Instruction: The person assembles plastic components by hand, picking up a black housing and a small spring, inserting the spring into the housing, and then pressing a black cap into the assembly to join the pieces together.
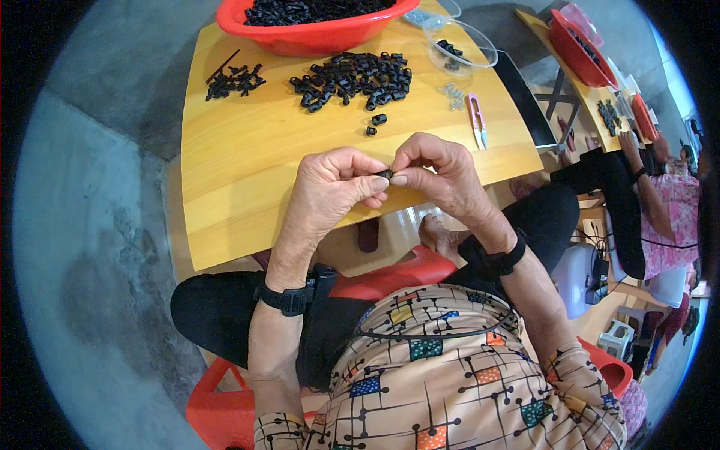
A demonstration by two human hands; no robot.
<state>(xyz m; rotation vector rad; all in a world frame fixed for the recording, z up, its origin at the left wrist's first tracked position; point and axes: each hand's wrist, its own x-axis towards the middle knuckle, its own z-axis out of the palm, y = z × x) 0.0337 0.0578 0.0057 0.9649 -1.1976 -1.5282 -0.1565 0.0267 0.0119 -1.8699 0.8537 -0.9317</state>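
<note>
A small black plastic part [385, 174] is pinched between both hands just over the near edge of the yellow table [247, 180]. My left hand [334, 184] grips its left end between thumb and fingers. On the other end, the thumb and forefinger of my right hand [439, 174] close in a pinch. Fingertips hide most of the part. Beyond the hands lie two loose black cylindrical pieces [378, 120], with a pile of similar black pieces [352, 79] farther back. To the left is a heap of smaller black branching pieces [234, 81].
A red basin [307, 34] full of black parts stands at the back. On the right are pink-handled thread snips [477, 121], small clear pieces [453, 96] and a clear round dish [480, 45]. A person in pink [667, 217] sits by another table on the right.
</note>
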